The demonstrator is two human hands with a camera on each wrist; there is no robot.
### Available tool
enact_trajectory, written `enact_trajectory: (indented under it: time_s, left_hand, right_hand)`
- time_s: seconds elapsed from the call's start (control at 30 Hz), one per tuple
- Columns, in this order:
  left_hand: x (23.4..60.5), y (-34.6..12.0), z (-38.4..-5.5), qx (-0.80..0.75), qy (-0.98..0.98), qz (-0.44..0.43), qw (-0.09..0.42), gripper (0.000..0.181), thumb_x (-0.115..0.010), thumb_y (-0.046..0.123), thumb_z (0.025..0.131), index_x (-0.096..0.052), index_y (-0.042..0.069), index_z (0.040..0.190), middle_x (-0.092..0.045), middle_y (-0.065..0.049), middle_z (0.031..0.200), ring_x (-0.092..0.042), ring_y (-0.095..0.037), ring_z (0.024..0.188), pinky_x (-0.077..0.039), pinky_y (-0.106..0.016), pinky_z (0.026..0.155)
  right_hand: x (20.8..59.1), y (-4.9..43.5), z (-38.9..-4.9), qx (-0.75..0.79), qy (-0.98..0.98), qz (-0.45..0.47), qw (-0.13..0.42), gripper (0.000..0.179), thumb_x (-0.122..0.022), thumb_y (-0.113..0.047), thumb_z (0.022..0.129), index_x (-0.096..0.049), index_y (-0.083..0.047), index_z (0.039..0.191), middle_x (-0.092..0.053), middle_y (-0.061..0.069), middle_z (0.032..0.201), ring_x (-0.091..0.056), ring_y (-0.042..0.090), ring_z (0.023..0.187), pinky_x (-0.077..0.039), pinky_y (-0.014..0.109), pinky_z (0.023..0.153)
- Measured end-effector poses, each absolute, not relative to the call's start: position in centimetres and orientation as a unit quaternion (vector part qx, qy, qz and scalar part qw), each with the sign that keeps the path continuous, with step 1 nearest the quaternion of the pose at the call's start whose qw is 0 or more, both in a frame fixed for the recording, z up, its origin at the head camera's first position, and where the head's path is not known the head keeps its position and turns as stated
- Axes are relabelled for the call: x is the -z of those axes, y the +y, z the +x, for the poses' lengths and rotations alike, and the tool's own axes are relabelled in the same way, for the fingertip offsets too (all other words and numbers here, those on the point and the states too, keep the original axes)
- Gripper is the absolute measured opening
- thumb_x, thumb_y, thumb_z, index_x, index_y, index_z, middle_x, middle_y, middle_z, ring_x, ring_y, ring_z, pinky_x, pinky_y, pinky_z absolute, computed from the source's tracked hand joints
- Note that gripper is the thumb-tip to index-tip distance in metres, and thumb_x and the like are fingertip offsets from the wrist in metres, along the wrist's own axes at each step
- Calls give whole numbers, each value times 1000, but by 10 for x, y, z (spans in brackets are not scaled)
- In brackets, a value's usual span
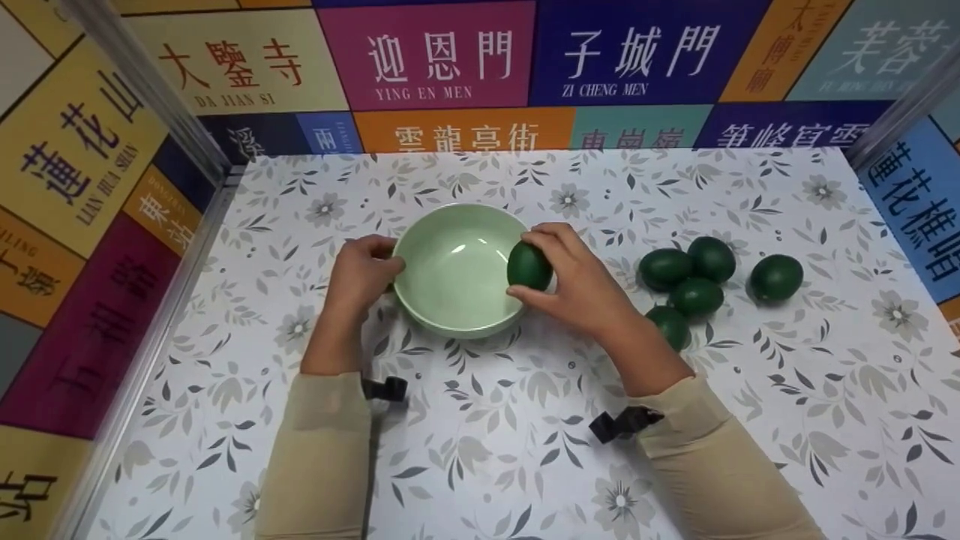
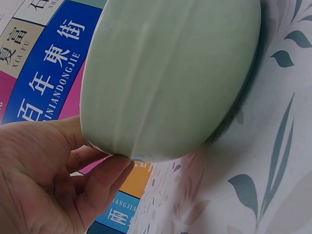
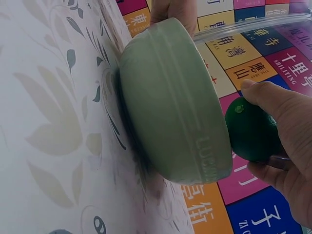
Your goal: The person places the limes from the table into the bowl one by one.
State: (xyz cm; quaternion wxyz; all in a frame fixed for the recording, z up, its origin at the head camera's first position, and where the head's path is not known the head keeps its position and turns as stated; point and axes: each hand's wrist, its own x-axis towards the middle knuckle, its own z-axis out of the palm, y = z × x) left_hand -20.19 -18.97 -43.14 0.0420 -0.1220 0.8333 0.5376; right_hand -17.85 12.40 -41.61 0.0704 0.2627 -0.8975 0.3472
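Note:
A pale green bowl (image 1: 457, 270) stands on the table with nothing inside it. My left hand (image 1: 362, 274) grips its left rim, thumb over the edge and fingers against the outer wall; the left wrist view shows this hand (image 2: 63, 170) at the rim too. At the opposite side, my right hand (image 1: 574, 277) holds a dark green lime (image 1: 529, 266) between thumb and fingers, over the bowl's right rim. In the right wrist view the lime (image 3: 251, 129), with a light stem mark, shows beside the rim, above the raised lettering on the bowl.
Several more dark green limes lie to the right: a cluster with one lime (image 1: 666, 268) at its left, a partly hidden lime (image 1: 670, 326) by my right forearm, and a separate lime (image 1: 776, 278). Lettered panels (image 1: 442, 56) wall the back and sides of the flower-patterned table (image 1: 480, 480).

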Motion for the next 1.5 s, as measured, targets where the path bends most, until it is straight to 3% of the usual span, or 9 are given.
enact_trajectory:
  time_s: [0.9, 1.3, 1.5]
  left_hand:
    - [427, -188, -205, -534, 835, -129, 35, 37, -62, 7, 89, -71, 4, 126, -66, -13, 111, -64, -20, 89, -60, -27, 69]
    - [432, -188, -203, -538, 832, -127, 33, 36, -63, 6, 88, -72, 3, 123, -66, -12, 108, -63, -20, 89, -59, -26, 68]
    - [431, -189, -202, -537, 834, -123, 35, 38, -62, 8, 91, -70, 4, 128, -65, -13, 113, -65, -20, 89, -60, -26, 68]
  right_hand:
    - [419, 105, -181, -304, -895, 323, 49, 70, -82, -40, 88, -58, -6, 144, -53, 13, 146, -56, 31, 132, -51, 48, 108]
    - [413, 96, -183, -256, -920, 294, -31, 71, -81, -42, 89, -56, -9, 146, -52, 12, 147, -54, 31, 132, -50, 50, 109]
    - [409, 87, -185, -224, -930, 287, -57, 68, -81, -42, 88, -57, -11, 144, -55, 11, 139, -58, 30, 120, -52, 48, 102]
